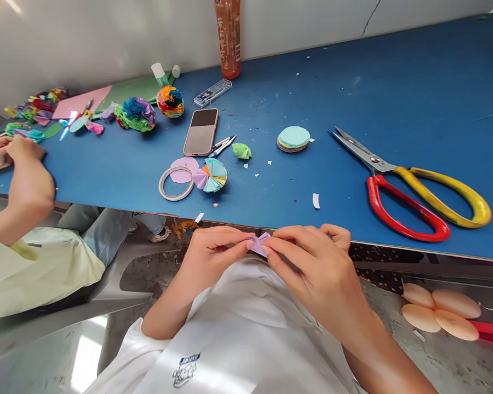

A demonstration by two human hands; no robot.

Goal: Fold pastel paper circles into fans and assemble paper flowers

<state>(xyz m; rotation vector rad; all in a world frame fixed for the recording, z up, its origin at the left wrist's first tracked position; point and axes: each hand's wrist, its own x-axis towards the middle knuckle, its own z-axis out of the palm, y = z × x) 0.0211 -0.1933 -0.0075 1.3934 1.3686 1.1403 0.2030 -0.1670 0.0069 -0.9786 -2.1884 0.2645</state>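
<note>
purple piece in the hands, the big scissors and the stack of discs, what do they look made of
Purple piece: thin matte paper, by its sharp folds, pinched between left hand and right hand.
Scissors: bare, dull grey metal blades; glossy red and yellow handles, probably plastic or a coating.
Stack of discs: matte coloured sheets, likely paper, with layered edges showing.

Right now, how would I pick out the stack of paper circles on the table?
On the blue table, find the big scissors with red and yellow handles. Just left of their blade tips sits the stack of paper circles. It is the only neat flat pile, pale turquoise on top, unlike the fanned multicoloured paper piece nearby.
</note>
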